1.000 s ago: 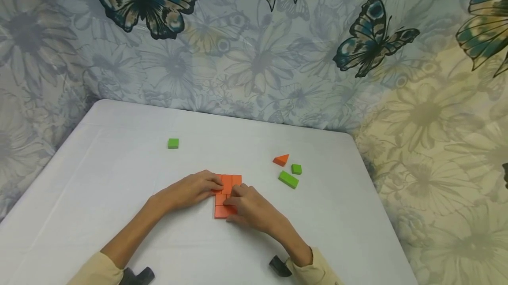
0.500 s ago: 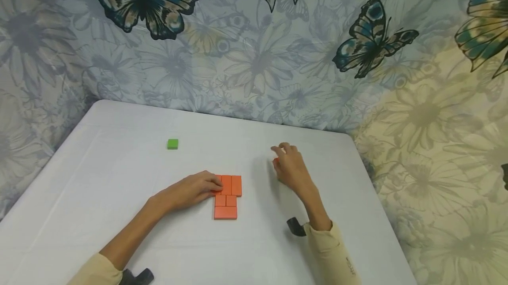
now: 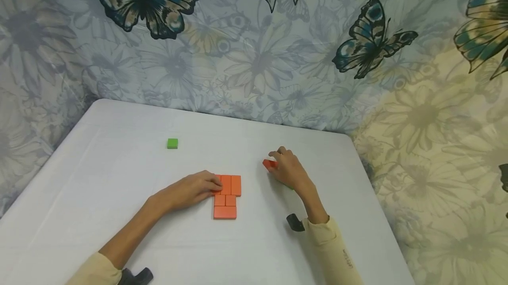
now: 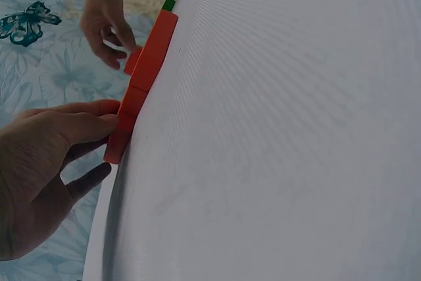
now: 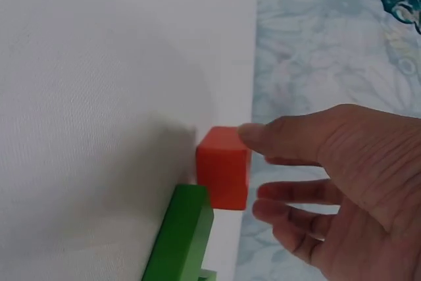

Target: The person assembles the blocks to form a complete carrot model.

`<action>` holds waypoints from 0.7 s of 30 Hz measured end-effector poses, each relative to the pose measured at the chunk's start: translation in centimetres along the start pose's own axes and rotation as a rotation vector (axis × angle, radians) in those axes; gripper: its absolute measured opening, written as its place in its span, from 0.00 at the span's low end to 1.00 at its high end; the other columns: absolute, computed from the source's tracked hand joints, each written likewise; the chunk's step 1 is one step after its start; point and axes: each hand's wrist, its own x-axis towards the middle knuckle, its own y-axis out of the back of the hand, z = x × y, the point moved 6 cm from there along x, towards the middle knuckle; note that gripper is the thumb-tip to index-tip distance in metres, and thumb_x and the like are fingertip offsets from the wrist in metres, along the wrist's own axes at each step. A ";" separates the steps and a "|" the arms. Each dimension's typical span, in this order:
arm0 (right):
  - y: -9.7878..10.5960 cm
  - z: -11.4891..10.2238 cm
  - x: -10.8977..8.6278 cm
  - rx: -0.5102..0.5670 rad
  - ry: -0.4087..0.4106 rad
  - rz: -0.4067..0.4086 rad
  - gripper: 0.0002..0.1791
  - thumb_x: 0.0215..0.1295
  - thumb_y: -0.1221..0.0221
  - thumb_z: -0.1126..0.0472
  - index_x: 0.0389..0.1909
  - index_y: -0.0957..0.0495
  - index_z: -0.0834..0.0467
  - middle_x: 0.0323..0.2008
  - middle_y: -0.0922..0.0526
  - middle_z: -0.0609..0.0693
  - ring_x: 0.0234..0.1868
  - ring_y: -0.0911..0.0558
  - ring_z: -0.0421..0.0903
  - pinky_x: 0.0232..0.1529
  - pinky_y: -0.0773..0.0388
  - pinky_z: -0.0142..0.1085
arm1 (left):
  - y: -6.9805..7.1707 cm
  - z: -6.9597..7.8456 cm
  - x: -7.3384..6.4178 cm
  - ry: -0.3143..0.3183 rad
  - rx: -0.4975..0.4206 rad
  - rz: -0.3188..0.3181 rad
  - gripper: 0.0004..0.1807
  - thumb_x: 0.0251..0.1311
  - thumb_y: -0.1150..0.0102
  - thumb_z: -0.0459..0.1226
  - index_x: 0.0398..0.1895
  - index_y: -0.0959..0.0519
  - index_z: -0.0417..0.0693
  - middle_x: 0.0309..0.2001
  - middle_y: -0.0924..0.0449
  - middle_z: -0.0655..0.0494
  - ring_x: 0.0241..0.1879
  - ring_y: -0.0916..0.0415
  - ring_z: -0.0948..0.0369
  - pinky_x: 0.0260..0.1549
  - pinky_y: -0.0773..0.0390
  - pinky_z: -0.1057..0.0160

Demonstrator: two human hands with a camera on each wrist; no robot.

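Note:
Several flat orange blocks [image 3: 225, 212] lie fitted together on the white table. My left hand [image 3: 198, 188] rests its fingertips on their far left corner; in the left wrist view the thumb and fingers [image 4: 92, 126] meet the end of the orange row [image 4: 148, 54]. To the right, my right hand [image 3: 291, 170] pinches an orange triangular block [image 3: 268, 164] between thumb and fingers. The right wrist view shows the thumb on top of this triangular block [image 5: 222, 172], beside a long green block [image 5: 177, 235]. The hand mostly hides the green blocks from the head view.
A green square block [image 3: 172, 144] sits alone toward the far left of the table [image 3: 119, 166]. Behind the table's far edge hangs a flowered cloth [image 3: 258, 64] with butterflies. A dark wrist mount [image 3: 295, 223] projects from the right sleeve [image 3: 329, 245].
My right hand has left the fitted orange blocks for the loose pieces at the right. It has taken hold of the triangular block and shifted it slightly left. The left hand stays put.

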 end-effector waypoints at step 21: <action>0.8 -11.3 -6.1 0.204 0.420 -0.110 0.12 0.62 0.28 0.60 0.46 0.13 0.55 0.39 0.16 0.44 0.41 0.21 0.39 0.46 0.20 0.27 | 0.1 0.0 0.1 0.003 -0.005 0.000 0.16 0.70 0.36 0.32 0.58 0.14 0.46 0.58 0.16 0.57 0.61 0.20 0.56 0.64 0.18 0.54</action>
